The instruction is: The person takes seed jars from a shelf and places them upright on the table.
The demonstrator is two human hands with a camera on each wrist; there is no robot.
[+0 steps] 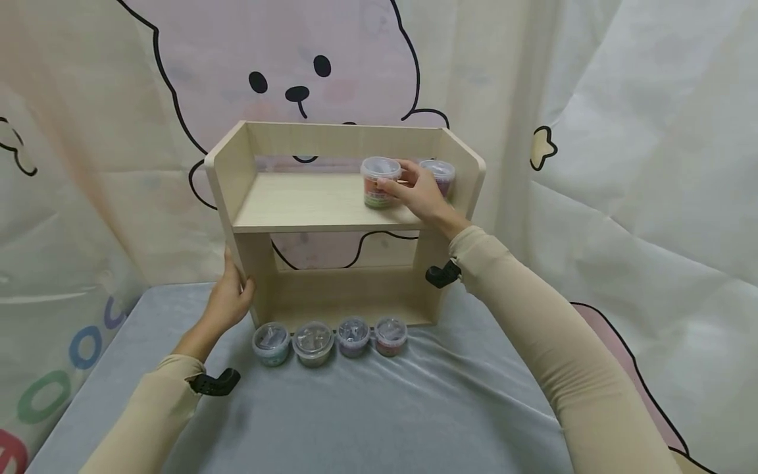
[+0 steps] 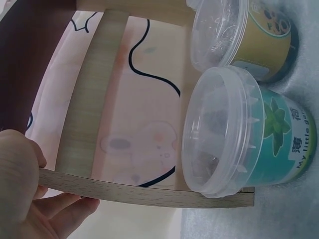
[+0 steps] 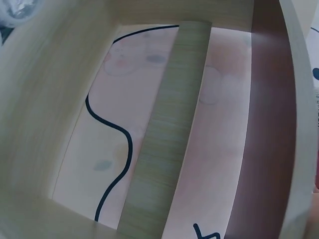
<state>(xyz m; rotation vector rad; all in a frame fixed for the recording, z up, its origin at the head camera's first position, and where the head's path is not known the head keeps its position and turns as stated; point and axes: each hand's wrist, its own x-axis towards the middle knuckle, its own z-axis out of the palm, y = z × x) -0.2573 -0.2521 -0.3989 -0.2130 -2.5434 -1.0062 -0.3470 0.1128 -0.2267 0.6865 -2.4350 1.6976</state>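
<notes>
Shelf unit (image 1: pixel 296 203), right hand (image 1: pixel 423 195) gripping orange tub (image 1: pixel 374 187) at upper level, purple tub (image 1: pixel 439 170) nearby, left hand (image 1: pixel 227 299) clasping side panel (image 1: pixel 223 187), four lidded tubs (image 1: pixel 313 342) on tabletop (image 1: pixel 337 415)

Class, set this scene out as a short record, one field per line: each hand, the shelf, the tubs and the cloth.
left hand: grips the left side of the shelf
right hand: holds the orange tub at the upper level
shelf: pale, wood-look, two levels
purple tub: upper level, near the right side, partly hidden
front row: four lidded tubs, before the shelf
leftmost of these: teal, leaf on label
cloth: blue-grey, under the row
</notes>
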